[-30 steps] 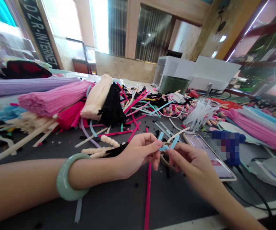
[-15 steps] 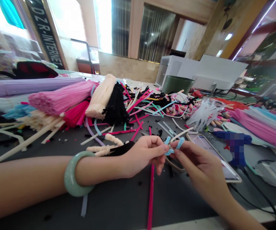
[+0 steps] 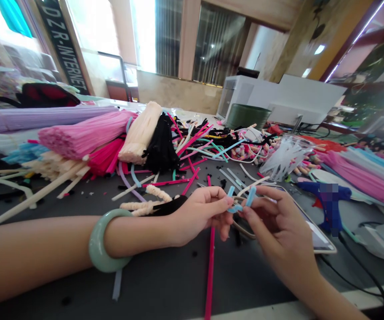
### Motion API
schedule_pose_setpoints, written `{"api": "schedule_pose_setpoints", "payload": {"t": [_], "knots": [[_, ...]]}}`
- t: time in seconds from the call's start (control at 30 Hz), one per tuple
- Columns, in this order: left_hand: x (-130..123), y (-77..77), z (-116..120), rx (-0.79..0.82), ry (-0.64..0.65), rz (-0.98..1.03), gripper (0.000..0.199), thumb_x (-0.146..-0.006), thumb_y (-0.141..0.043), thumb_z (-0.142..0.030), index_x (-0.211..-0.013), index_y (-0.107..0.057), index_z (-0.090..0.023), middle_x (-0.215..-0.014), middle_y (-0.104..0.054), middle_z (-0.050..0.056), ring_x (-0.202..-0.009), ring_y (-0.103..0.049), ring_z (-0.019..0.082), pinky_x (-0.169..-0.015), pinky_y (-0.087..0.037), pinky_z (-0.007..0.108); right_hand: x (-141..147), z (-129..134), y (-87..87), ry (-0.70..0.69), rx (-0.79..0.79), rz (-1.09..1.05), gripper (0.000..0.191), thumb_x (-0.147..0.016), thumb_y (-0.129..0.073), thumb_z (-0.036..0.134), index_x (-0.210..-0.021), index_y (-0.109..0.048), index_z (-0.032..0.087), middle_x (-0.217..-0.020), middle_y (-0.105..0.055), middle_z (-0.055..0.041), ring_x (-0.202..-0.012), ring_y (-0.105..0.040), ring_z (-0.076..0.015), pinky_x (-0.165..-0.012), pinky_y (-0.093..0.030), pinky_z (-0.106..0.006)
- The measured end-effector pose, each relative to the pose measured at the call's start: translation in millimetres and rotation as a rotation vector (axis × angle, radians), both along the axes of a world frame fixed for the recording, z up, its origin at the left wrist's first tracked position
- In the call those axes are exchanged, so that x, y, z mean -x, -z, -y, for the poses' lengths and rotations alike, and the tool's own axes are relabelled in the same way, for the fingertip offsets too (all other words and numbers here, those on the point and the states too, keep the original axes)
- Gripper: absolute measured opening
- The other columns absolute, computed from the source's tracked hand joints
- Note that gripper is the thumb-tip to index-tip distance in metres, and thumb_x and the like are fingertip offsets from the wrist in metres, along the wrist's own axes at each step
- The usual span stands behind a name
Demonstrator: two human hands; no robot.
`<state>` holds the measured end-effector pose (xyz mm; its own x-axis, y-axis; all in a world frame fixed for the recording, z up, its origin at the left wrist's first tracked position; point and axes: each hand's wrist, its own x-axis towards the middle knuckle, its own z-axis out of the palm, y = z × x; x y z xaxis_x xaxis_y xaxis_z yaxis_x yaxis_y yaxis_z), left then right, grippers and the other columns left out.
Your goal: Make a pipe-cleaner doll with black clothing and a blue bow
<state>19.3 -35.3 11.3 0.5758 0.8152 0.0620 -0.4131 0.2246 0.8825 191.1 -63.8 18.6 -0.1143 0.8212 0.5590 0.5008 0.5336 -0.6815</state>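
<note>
Blue pipe cleaner (image 3: pixel 235 208) in both hands (image 3: pixel 200 213) (image 3: pixel 275 222), clear bag of white strips (image 3: pixel 287 158) beyond.

The dark gray table (image 3: pixel 165 280) is heaped with pipe cleaners. Seen from the wearer, bundles lie from 9 to 11 o'clock: a lilac bundle (image 3: pixel 38 119), a pink bundle (image 3: pixel 85 133), a cream bundle (image 3: pixel 141 132) and a black bundle (image 3: pixel 160 142). Loose pipe cleaners (image 3: pixel 198 142) spread across 12 o'clock, and a red pipe cleaner (image 3: pixel 209 266) lies at 6 o'clock. A clear plastic bag (image 3: pixel 285 158) sits at 2 o'clock, with a phone (image 3: pixel 318 240) and a blue glue gun (image 3: pixel 332 218) at 3 o'clock.

Seemingly fuzzy, matt chenille stems (image 3: pixel 251 196)
</note>
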Motion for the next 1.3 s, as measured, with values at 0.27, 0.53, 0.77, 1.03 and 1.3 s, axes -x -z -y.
{"api": "schedule_pose_setpoints", "payload": {"t": [0.27, 0.53, 0.77, 1.03, 1.3], "knots": [[0, -1.6, 1, -0.006, -0.025, -0.008, 0.024, -0.083, -0.063, -0.030, -0.074, -0.048, -0.014, -0.060, -0.056, -0.003, -0.043, -0.055, 0.007, -0.048, -0.048, 0.021, -2, 0, 0.0, -0.025, -0.061, 0.035, 0.012, -0.085, -0.061, 0.019, -0.096, -0.057, 0.024, -0.082, -0.066, -0.0011, -0.071, -0.067, -0.0133, -0.061, -0.054, -0.021], [1, -0.4, 1, -0.024, 0.004, -0.020, 0.024, -0.085, -0.061, -0.029, -0.072, -0.048, -0.013, -0.058, -0.053, -0.004, -0.042, -0.052, 0.006, -0.046, -0.045, 0.020, -2, 1, -4.2, -0.031, -0.117, 0.091, 0.015, -0.086, -0.060, 0.016, -0.098, -0.062, 0.025, -0.085, -0.070, 0.0023, -0.071, -0.066, -0.0096, -0.065, -0.052, -0.016], [2, 0.0, 0, -0.059, -0.026, -0.076, 0.026, -0.084, -0.062, -0.033, -0.073, -0.049, -0.014, -0.057, -0.053, -0.005, -0.042, -0.053, 0.005, -0.045, -0.039, 0.018, -4, 0, -7.7, -0.019, -0.169, 0.180, 0.019, -0.086, -0.061, 0.015, -0.098, -0.065, 0.029, -0.084, -0.070, 0.0068, -0.068, -0.064, -0.0071, -0.063, -0.047, -0.015], [1, 0.4, -1, -0.102, -0.049, -0.088, 0.025, -0.084, -0.062, -0.031, -0.072, -0.050, -0.013, -0.056, -0.053, -0.005, -0.042, -0.054, 0.007, -0.046, -0.046, 0.020, -4, 0, -9.2, -0.033, -0.151, 0.190, 0.020, -0.086, -0.060, 0.014, -0.098, -0.065, 0.029, -0.082, -0.069, 0.0079, -0.067, -0.061, -0.0061, -0.061, -0.044, -0.015], [4, -0.6, 1, -0.192, -0.068, -0.165, 0.020, -0.084, -0.061, -0.031, -0.079, -0.056, -0.013, -0.052, -0.052, -0.005, -0.041, -0.055, 0.007, -0.046, -0.043, 0.019, -3, 0, -8.9, -0.060, -0.139, 0.179, 0.020, -0.087, -0.058, 0.013, -0.097, -0.065, 0.029, -0.084, -0.069, 0.0072, -0.068, -0.061, -0.0068, -0.062, -0.044, -0.016]]}}
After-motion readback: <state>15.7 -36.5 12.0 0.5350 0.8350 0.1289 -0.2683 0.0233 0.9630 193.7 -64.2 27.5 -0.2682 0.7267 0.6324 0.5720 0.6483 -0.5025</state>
